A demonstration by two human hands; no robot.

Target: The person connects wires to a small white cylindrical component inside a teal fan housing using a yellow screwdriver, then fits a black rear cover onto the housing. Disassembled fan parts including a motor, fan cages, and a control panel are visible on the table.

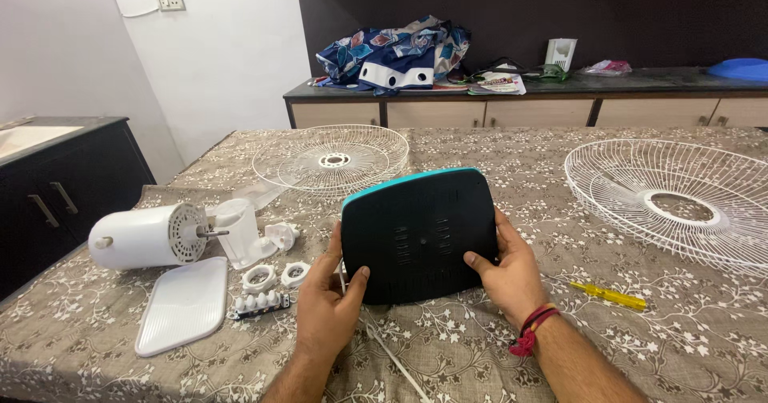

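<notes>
I hold a dark fan base (420,235) with a teal edge, tilted up so its vented underside faces me. My left hand (330,295) grips its lower left corner, thumb on the underside. At the right side, my right hand (512,271) grips the base; a red thread band is on that wrist. A white cord (392,355) runs from under the base toward me across the table.
A patterned cloth (448,347) covers the table. On the left lie a white fan motor (152,236), a white flat cover (184,305), ring nuts (276,275) and a switch block (260,303). Wire fan guards (332,159) (680,199) lie behind; a yellow screwdriver (608,295) is at right.
</notes>
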